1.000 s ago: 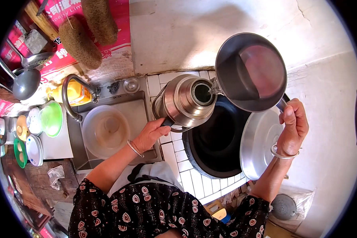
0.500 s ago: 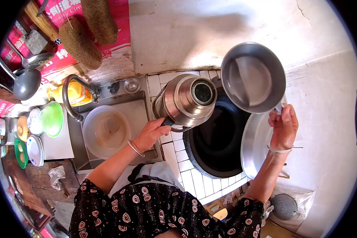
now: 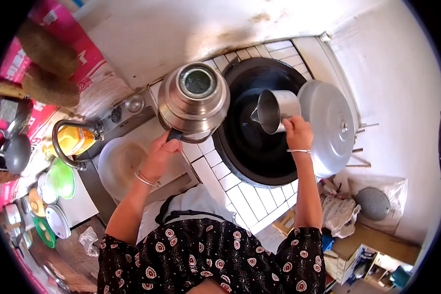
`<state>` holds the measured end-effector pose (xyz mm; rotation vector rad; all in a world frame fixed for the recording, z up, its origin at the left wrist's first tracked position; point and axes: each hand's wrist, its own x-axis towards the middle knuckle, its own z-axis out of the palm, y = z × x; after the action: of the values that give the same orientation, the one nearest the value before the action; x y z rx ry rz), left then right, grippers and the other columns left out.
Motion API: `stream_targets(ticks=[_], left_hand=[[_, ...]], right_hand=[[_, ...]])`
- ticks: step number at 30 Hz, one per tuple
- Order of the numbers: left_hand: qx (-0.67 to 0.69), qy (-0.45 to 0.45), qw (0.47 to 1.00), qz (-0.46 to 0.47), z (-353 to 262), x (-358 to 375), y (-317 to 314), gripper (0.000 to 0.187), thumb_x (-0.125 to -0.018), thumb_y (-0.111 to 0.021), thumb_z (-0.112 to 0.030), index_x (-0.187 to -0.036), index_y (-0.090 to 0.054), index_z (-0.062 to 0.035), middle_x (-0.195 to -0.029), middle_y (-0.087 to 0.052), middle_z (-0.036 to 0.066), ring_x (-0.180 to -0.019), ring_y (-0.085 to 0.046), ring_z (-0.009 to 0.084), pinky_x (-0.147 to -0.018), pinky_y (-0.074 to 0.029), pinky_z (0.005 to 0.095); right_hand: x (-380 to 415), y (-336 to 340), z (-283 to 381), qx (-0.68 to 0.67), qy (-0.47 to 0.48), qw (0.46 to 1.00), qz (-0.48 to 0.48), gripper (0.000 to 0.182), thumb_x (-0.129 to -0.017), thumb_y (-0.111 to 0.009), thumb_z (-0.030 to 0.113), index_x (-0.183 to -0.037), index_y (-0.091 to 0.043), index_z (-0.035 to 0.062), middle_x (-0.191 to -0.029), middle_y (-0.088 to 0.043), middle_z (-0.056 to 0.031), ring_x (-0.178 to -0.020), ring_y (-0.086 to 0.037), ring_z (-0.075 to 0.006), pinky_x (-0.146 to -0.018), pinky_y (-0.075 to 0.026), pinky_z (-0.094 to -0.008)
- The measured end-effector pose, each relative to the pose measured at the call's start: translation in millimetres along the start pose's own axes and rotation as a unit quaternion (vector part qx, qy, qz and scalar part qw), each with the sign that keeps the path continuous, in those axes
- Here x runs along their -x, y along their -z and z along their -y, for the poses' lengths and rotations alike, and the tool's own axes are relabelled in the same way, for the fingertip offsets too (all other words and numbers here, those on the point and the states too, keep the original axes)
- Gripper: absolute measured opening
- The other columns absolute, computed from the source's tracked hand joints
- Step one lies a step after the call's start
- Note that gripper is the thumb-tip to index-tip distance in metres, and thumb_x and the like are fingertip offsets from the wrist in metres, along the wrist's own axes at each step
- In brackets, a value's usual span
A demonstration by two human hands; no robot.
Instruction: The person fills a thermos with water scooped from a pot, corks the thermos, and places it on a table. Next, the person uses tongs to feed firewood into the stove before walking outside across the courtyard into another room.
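- A black blouse (image 3: 196,259) with red-and-white motifs is seen nearest, and a pale grey cloth (image 3: 181,208) is seen just beyond it.
- A silvery bangle (image 3: 147,179) is worn on the left wrist, and a second bangle (image 3: 299,151) is worn on the right.
- The left hand (image 3: 161,152) is clamped on the black handle (image 3: 175,134) of a metal thermos flask (image 3: 193,105), with the fingers wrapped around it.
- The thermos flask is held between the sink (image 3: 179,179) and a large black wok (image 3: 240,157), its uncapped mouth turned toward the camera.
- The right hand (image 3: 298,133) is clamped on the handle of a metal dipper (image 3: 286,108); most of that handle is hidden by the fingers.
- The dipper is held over the wok, tilted, with its spout pointed left and well apart from the flask's mouth; whether the wok is touched cannot be told.
- The wok is set into a white-tiled counter (image 3: 247,198), and its right edge is overlapped by a knobbed metal lid (image 3: 328,127).
- A translucent basin (image 3: 108,166) is set in the sink, near a curved faucet (image 3: 59,142).
- A yellow bottle (image 3: 73,139) is placed behind the faucet.
- Beyond the counter, a pale wall (image 3: 147,44) is marked by brownish stains.
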<state>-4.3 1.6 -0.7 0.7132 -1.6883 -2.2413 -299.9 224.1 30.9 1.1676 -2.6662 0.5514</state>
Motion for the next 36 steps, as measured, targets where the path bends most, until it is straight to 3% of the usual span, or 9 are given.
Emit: stream_targets(ticks=[2,8,11,13,15,17,18,23,36], left_hand=[[-0.001,0.001,1.0,0.0,0.0,-0.4,-0.1,0.036,-0.084,-0.046,-0.04,-0.089,-0.05,-0.0049,-0.076,-0.05,0.002,-0.073,-0.048,0.0121,-0.072,-0.039,0.0264],[0.012,0.004,1.0,-0.022,3.3,0.1,-1.2,0.029,-0.085,-0.047,-0.034,-0.084,-0.05,-0.0049,-0.075,-0.049,0.0,-0.07,-0.045,0.0094,-0.069,-0.038,0.0233],[0.008,0.003,0.999,-0.032,-1.0,-0.5,-4.8,0.03,-0.085,-0.046,-0.033,-0.085,-0.051,-0.0041,-0.076,-0.051,0.001,-0.073,-0.048,0.0107,-0.071,-0.042,0.0257],[0.014,0.004,1.0,-0.018,0.5,-1.1,-2.8,0.03,-0.086,-0.045,-0.033,-0.086,-0.051,-0.0036,-0.076,-0.051,0.002,-0.074,-0.049,0.0117,-0.072,-0.044,0.0284],[0.022,0.007,1.0,-0.014,0.8,-1.7,-1.1,0.03,-0.086,-0.045,-0.033,-0.085,-0.051,-0.0031,-0.077,-0.051,0.003,-0.074,-0.05,0.0127,-0.072,-0.046,0.0307],[0.035,0.013,0.999,-0.015,0.6,-1.9,-2.0,0.031,-0.085,-0.045,-0.033,-0.083,-0.05,-0.0024,-0.077,-0.05,0.004,-0.074,-0.05,0.0136,-0.07,-0.048,0.0327],[0.029,0.012,0.999,-0.017,0.0,-2.0,-2.9,0.032,-0.085,-0.045,-0.033,-0.082,-0.05,-0.0022,-0.077,-0.05,0.005,-0.074,-0.05,0.014,-0.07,-0.049,0.0331],[0.037,0.013,0.999,-0.021,-0.4,-5.1,-5.1,0.034,-0.085,-0.046,-0.034,-0.077,-0.046,-0.0016,-0.074,-0.047,0.006,-0.072,-0.05,0.0155,-0.069,-0.05,0.0346],[0.038,0.056,0.997,0.024,-8.7,-8.6,-0.9,0.03,-0.087,-0.045,-0.033,-0.074,-0.047,-0.0051,-0.074,-0.045,0.005,-0.076,-0.049,0.0176,-0.073,-0.049,0.0417]], right_hand=[[10.6,-4.2,-2.7,0.108,0.034,0.994,0.013,0.014,-0.074,-0.062,0.021,-0.071,-0.054,0.0089,-0.074,-0.055,-0.0056,-0.067,-0.049,-0.0324,-0.056,-0.043,-0.0406],[29.4,2.3,-21.7,0.191,0.047,0.98,-0.01,0.015,-0.073,-0.063,0.021,-0.071,-0.053,0.01,-0.075,-0.054,-0.0039,-0.07,-0.05,-0.0307,-0.054,-0.044,-0.0408],[43.3,8.3,-40.4,0.154,-0.014,0.984,-0.089,0.015,-0.073,-0.064,0.021,-0.072,-0.053,0.0101,-0.072,-0.055,-0.0046,-0.068,-0.051,-0.0304,-0.054,-0.044,-0.041],[57.8,7.9,-69.6,-0.04,-0.104,0.982,-0.15,0.014,-0.076,-0.061,0.019,-0.074,-0.054,0.0078,-0.058,-0.05,-0.0063,-0.056,-0.051,-0.0266,-0.054,-0.043,-0.0375],[87.4,14.0,-98.8,-0.217,-0.302,0.917,-0.144,0.016,-0.081,-0.056,0.018,-0.071,-0.053,0.006,-0.054,-0.045,-0.0027,-0.051,-0.049,-0.0176,-0.048,-0.041,-0.0316],[121.2,31.0,-107.7,-0.436,-0.44,0.768,-0.161,0.021,-0.083,-0.054,0.021,-0.069,-0.051,0.0062,-0.054,-0.041,0.0002,-0.048,-0.045,-0.0103,-0.042,-0.036,-0.0257],[139.8,33.7,-109.6,-0.481,-0.463,0.721,-0.188,0.02,-0.084,-0.053,0.023,-0.071,-0.05,0.0073,-0.055,-0.042,0.0002,-0.046,-0.043,-0.0095,-0.039,-0.032,-0.0216],[271.5,23.9,-142.0,-0.558,-0.591,0.498,-0.304,0.022,-0.08,-0.054,0.029,-0.068,-0.045,0.0122,-0.054,-0.04,0.0004,-0.045,-0.043,-0.0133,-0.038,-0.03,-0.0267],[399.8,-27.3,-131.1,-0.552,-0.655,0.306,-0.416,0.028,-0.081,-0.049,0.034,-0.062,-0.042,0.0151,-0.048,-0.039,0.0001,-0.04,-0.04,-0.0184,-0.036,-0.028,-0.0293]])
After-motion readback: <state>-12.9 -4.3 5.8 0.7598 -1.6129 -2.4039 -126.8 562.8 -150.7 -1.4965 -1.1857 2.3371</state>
